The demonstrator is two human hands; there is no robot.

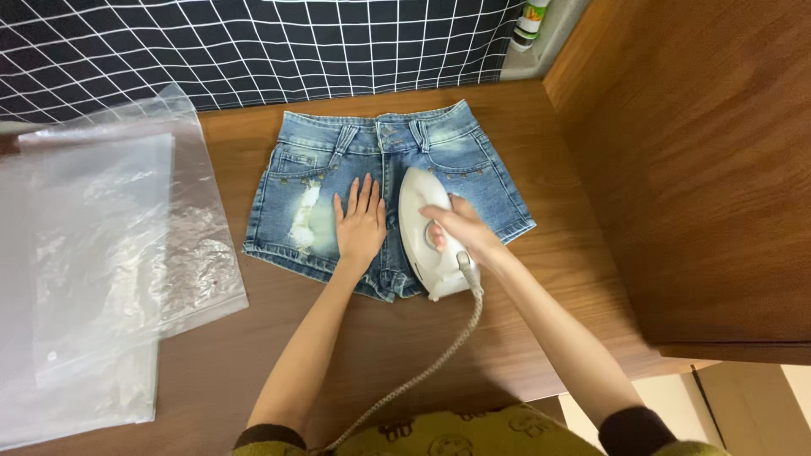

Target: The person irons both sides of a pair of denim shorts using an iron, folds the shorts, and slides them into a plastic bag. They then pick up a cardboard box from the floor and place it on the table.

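Note:
A pair of faded blue denim shorts (296,181) lies flat on the brown wooden table (524,338), waistband toward the far side. My left hand (361,226) rests palm down on the shorts' left leg, fingers together and flat. My right hand (460,230) grips the handle of a white iron (422,203), which sits on the shorts' right leg with its tip pointing away from me. The iron's braided cord (431,363) trails from its rear toward me across the table.
Clear plastic bags (110,253) lie stacked on the table's left side. A dark grid-patterned cloth (253,42) hangs along the back. A wooden panel (701,169) rises at the right, with a bottle (530,21) on a ledge beyond it.

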